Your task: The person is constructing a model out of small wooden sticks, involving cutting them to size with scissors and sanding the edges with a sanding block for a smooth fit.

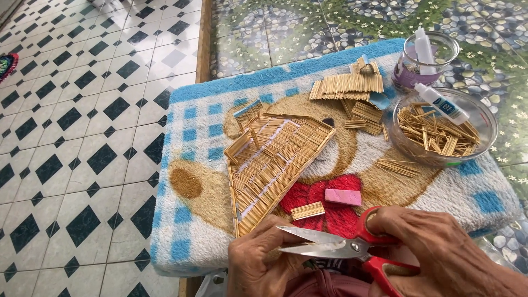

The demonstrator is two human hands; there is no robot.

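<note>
Scissors (335, 247) sit low in frame, red handles, blades slightly parted and pointing left; right hand (440, 247) grips them, thumb through the upper loop, other fingers curled around the lower handle; left hand (264, 264) curled just under the blade tips, fingers bunched together; can't tell what it pinches, if anything, blades cover it; both wrists cut off by the bottom edge; flat stick panel (275, 165) lies just above on the towel-covered surface (192, 209); glass bowl of sticks (440, 129) far right.

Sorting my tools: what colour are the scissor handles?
Red, on the scissors in the right hand; head view.
</note>
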